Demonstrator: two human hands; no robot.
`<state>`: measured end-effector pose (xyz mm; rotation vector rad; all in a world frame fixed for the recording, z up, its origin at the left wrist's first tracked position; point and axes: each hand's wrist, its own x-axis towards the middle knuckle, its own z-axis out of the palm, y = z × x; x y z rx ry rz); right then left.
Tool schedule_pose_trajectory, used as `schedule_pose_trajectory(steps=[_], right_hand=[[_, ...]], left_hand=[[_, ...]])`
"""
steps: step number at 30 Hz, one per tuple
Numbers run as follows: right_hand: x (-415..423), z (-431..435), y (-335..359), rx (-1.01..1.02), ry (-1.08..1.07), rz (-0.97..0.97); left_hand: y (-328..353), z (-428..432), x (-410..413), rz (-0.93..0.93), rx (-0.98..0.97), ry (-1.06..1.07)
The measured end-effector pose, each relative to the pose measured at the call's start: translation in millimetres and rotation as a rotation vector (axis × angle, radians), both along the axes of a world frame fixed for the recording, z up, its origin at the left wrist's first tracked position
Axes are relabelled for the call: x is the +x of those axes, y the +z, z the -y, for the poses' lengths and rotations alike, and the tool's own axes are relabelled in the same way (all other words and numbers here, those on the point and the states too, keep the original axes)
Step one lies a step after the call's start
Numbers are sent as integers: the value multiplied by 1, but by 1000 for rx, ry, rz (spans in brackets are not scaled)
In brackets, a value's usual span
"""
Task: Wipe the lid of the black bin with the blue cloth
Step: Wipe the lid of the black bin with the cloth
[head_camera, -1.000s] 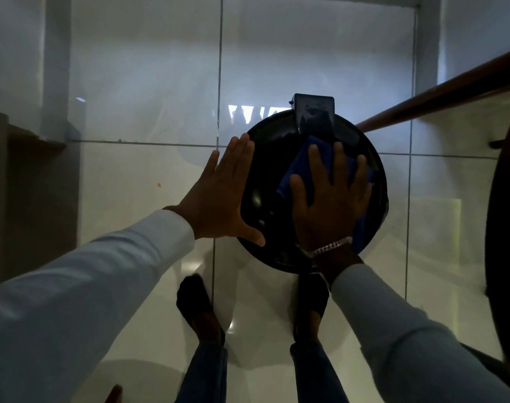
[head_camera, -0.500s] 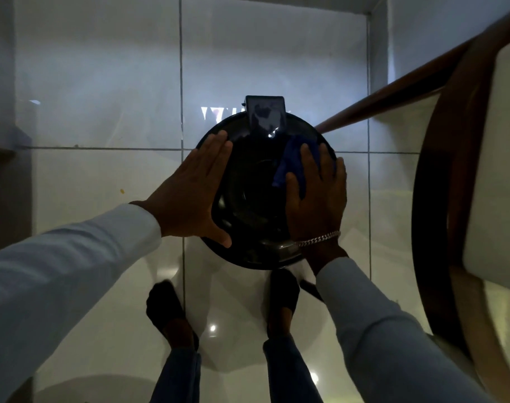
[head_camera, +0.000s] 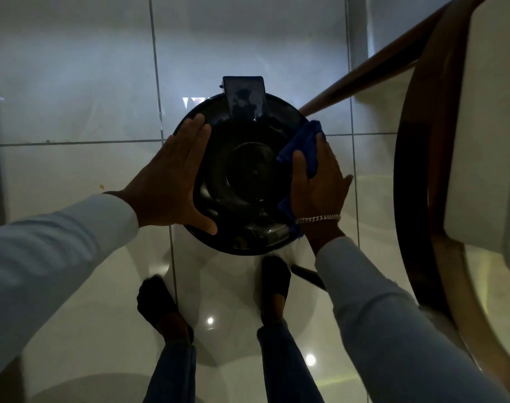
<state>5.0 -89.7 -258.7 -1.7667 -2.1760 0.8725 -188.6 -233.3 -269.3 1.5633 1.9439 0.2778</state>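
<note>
The round glossy lid of the black bin (head_camera: 242, 181) fills the middle of the head view, with a rectangular hinge block (head_camera: 243, 97) at its far edge. My left hand (head_camera: 172, 181) lies flat, fingers together, against the lid's left rim. My right hand (head_camera: 317, 184) presses the blue cloth (head_camera: 304, 144) onto the lid's right rim; the cloth sticks out beyond my fingertips and below my wrist. A silver bracelet sits on that wrist.
The bin stands on shiny white floor tiles (head_camera: 73, 170). My two feet (head_camera: 274, 286) are just in front of it. A wooden-rimmed piece of furniture with a pale cushion (head_camera: 480, 141) and a brown rail (head_camera: 364, 74) crowd the right side.
My right hand has slid the blue cloth from the lid's middle out to its right rim. My left hand stays on the left rim. The view has shifted, with the furniture now larger at right.
</note>
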Motion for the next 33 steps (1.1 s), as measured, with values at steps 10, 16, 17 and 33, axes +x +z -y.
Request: schedule_pose_trajectory(steps=[10, 16, 17, 33], right_hand=[[-10, 96, 7, -81, -379, 13], [-43, 154, 2, -167, -440, -33], [-46, 159, 0, -140, -405, -21], [-1, 128, -21, 312, 758, 207]], left_hand=[[0, -3, 4, 29, -43, 42], [-7, 0, 1, 14, -29, 27], [-8, 0, 1, 5, -28, 16], [-6, 3, -6, -34, 104, -33]])
